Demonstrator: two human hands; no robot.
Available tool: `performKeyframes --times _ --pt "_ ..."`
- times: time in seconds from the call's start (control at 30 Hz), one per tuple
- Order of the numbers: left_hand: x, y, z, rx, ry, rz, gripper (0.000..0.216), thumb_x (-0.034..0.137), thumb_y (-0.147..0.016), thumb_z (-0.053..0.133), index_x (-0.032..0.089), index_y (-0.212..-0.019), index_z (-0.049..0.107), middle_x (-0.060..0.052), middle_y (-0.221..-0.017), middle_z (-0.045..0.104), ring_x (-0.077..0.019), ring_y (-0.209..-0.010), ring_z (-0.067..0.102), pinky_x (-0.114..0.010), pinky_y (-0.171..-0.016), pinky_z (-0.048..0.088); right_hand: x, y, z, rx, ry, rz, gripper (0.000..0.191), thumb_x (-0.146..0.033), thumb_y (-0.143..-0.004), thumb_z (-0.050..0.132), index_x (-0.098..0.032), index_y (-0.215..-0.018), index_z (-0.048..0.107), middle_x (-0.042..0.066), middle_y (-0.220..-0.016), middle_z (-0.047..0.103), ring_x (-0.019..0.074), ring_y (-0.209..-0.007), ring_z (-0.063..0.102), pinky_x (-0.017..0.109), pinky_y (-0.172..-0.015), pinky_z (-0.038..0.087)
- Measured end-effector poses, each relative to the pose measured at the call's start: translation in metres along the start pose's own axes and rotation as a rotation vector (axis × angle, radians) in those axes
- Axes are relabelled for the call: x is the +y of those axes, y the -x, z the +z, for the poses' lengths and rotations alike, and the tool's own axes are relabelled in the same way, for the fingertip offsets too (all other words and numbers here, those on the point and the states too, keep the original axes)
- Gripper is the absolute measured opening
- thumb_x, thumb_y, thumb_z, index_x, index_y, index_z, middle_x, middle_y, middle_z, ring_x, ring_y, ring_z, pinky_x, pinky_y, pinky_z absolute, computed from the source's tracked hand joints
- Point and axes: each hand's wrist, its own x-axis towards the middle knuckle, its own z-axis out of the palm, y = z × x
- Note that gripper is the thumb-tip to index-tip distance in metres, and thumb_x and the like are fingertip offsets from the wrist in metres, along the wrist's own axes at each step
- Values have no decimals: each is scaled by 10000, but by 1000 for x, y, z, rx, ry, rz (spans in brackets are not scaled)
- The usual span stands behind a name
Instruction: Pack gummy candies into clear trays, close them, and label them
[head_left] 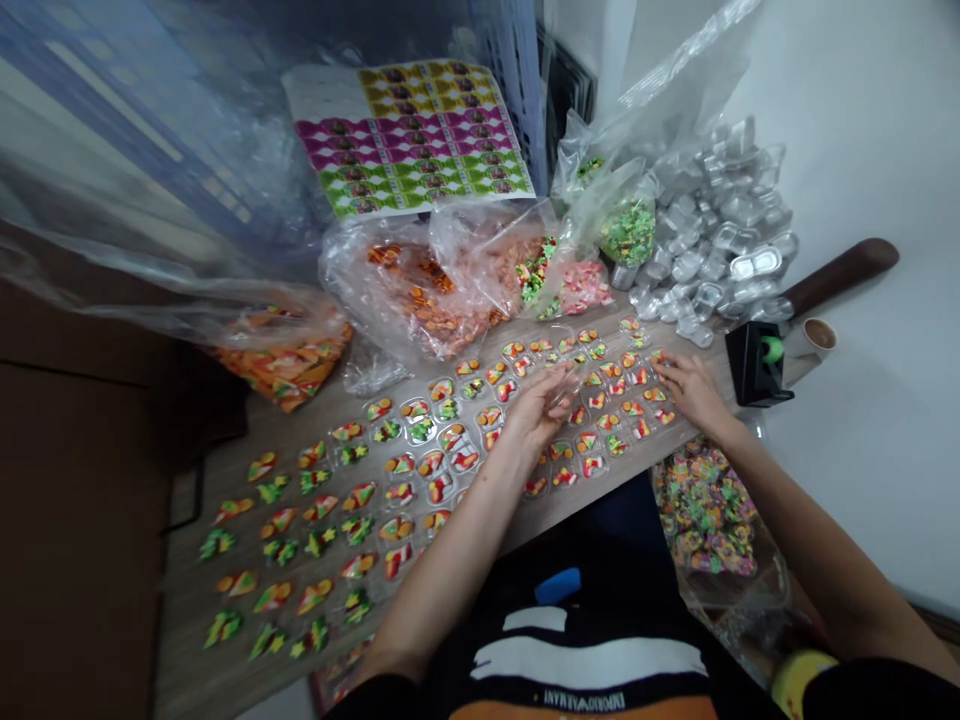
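Rows of small moulded pieces (320, 508) in red, orange, green and yellow lie across the wooden table (184, 665). Toward the middle and right they sit in small clear plastic containers (421, 428); at the left they lie directly on the wood. My left hand (541, 408) is closed around clear plastic containers (573, 382), partly hidden by the fingers, above the filled rows. At the right end, my right hand (694, 392) has its fingertips together at a small orange-and-red piece (658, 358) over a container.
Behind the rows stand clear bags of orange pieces (431, 300), pink pieces (585, 287) and green pieces (628, 235). Empty containers (731, 235) are heaped back right, near a black tape dispenser (756, 365) and a cup (817, 338). A sticker sheet (420, 150) leans behind.
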Motion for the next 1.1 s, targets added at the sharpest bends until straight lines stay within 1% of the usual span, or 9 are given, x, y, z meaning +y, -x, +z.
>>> performKeyframes --times 0.17,0.23,0.3,0.43,0.6,0.73,0.8,0.97,1.1 --pt "0 0 1 0 17 9 92 71 -884 624 127 -958 624 3 -679 633 -22 -372 450 -88 -308 236 4 -8 -4 -41 27 6 351 -231 -976 477 -237 -1210 740 95 -1339 677 298 -1131 595 521 -1001 457" --pt "0 3 2 -10 17 20 97 73 -879 626 126 -961 625 3 -677 631 -19 -376 444 -88 -314 230 3 -14 -9 -65 45 -8 328 -219 -947 530 -244 -1198 739 84 -1297 698 301 -1106 590 515 -996 461" --pt "1 6 3 -24 9 21 108 75 -868 637 130 -960 623 5 -671 627 -21 -377 441 -91 -315 220 2 -21 -15 -95 72 -29 356 -191 -902 587 -237 -1232 711 89 -1234 710 302 -1092 580 499 -996 464" --pt "5 13 -2 -21 -1 21 122 77 -861 644 139 -963 616 5 -680 631 -24 -376 443 -91 -315 225 2 -34 -21 -180 123 -66 469 -158 -834 643 -199 -1301 650 126 -1182 655 310 -1092 564 452 -966 485" --pt "7 16 -8 11 -1 26 125 81 -871 628 138 -982 612 1 -691 640 -26 -375 441 -96 -315 226 4 -44 -22 -259 90 -98 447 -138 -786 662 -204 -1228 670 123 -1223 585 297 -1118 559 412 -984 481" --pt "6 14 -3 7 -1 12 144 90 -857 658 145 -983 615 2 -700 640 -24 -378 437 -98 -318 232 6 -48 -24 -299 127 -110 430 -125 -786 646 -186 -1211 678 131 -1223 583 298 -1107 568 413 -983 480" --pt "7 14 0 9 4 11 131 88 -859 655 143 -971 615 6 -693 635 -23 -377 437 -95 -318 234 6 -50 -25 -320 138 -107 465 -109 -791 639 -191 -1248 667 129 -1224 589 289 -1105 574 404 -987 479" --pt "10 17 0 -3 -2 19 127 99 -862 662 145 -971 616 8 -693 632 -28 -382 447 -95 -316 245 11 -47 -24 -266 108 -92 646 -136 -800 661 -240 -1429 557 118 -1228 599 298 -1131 573 436 -1010 484" --pt "13 21 -3 40 -10 15 163 110 -843 696 149 -976 609 18 -679 620 -27 -378 442 -96 -314 230 20 -44 -24 -234 115 -71 575 -194 -837 634 -255 -1407 592 117 -1239 598 311 -1132 585 462 -1016 491"
